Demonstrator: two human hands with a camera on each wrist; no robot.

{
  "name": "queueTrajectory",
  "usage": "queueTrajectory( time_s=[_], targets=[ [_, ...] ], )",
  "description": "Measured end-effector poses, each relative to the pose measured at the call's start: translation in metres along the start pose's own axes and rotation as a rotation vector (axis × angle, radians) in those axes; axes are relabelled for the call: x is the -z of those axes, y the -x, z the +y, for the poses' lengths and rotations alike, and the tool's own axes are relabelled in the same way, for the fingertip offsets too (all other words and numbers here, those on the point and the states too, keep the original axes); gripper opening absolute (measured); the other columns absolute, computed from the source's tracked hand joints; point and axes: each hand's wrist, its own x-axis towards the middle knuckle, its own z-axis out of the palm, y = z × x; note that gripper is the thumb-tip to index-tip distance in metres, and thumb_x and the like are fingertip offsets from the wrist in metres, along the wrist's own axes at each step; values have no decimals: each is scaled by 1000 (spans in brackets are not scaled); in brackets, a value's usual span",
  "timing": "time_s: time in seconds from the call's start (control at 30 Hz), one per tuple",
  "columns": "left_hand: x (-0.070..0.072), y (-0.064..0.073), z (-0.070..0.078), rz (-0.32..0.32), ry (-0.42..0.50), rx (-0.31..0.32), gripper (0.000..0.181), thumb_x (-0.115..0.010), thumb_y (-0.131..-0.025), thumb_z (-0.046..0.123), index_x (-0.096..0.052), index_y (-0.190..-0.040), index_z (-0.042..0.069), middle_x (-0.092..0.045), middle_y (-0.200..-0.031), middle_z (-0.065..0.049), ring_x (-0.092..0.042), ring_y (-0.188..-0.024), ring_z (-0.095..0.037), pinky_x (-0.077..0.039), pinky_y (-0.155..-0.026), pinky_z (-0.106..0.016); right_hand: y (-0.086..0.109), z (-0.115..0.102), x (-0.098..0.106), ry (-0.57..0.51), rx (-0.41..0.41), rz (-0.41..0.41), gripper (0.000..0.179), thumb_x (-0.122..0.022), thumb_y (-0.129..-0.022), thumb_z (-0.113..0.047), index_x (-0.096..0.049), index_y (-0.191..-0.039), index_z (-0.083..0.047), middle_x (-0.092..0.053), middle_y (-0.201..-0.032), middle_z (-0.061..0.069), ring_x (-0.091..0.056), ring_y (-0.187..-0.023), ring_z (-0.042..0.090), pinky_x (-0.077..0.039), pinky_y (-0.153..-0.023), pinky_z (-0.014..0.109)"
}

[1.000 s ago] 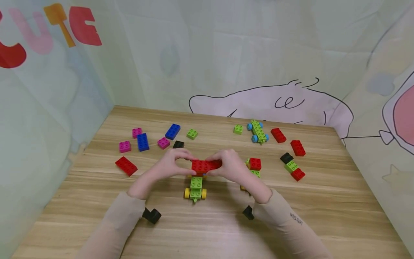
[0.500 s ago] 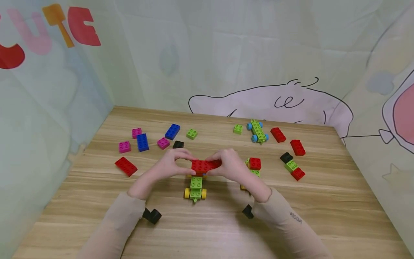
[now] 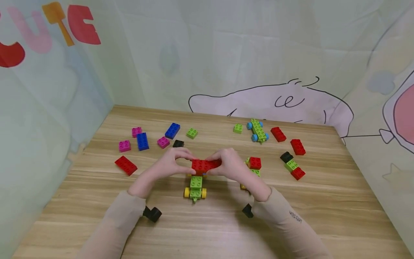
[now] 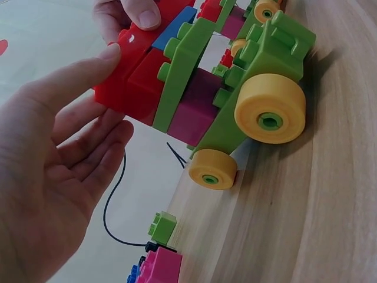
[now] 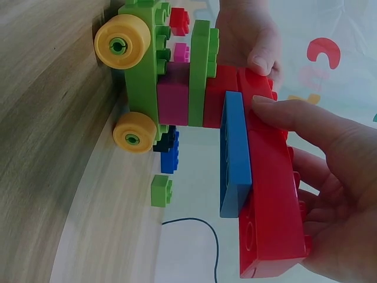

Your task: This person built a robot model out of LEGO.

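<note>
A toy car with a green base (image 3: 196,187) and yellow wheels stands on the table, built up with stacked bricks. From the base upward the right wrist view shows a purple brick (image 5: 173,94), a green plate (image 5: 199,76) and a red brick (image 5: 219,100). A blue plate (image 5: 235,153) juts out sideways under the red bricks on top. My left hand (image 3: 169,163) pinches the near red top brick (image 4: 126,76) between thumb and fingers. With thumb and fingers, my right hand (image 3: 229,166) holds the red top brick (image 5: 274,200) that reaches out over the blue plate.
Behind my right wrist, partly hidden, is another wheeled build with a red brick (image 3: 255,163). A blue-wheeled green base (image 3: 257,130) stands at the back. Loose red (image 3: 126,165), blue (image 3: 142,141) and pink bricks (image 3: 124,146) lie left; a black-green-red row (image 3: 292,166) lies right.
</note>
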Motion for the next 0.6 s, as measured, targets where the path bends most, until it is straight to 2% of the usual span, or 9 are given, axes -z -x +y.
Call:
queueTrajectory(
  time_s=[0.2,0.47,0.6],
  targets=[
    [1,0,1,-11,-16,13,34,-83,-78,18,-75,-108,6,-69,-105,-8,-60,-102,-24,-50,-90,-51,0,-1,-2,11,-4,19,35,-85,-75,-16,-76,-108,-6,-75,-101,7,-63,-86,15,-55,-73,24],
    [1,1,1,-13,-29,9,33,-83,-78,19,-75,-108,6,-69,-103,-7,-59,-101,-24,-49,-90,-51,2,-2,-3,39,47,51,34,-86,-74,-14,-77,-104,-4,-75,-97,8,-65,-84,15,-56,-72,24],
    [1,0,0,-14,-20,1,33,-83,-78,18,-75,-108,6,-69,-101,-6,-59,-100,-26,-48,-89,-49,2,-2,-2,52,45,52,35,-86,-74,-15,-76,-105,-4,-74,-98,8,-66,-86,16,-56,-73,25]
  ],
)
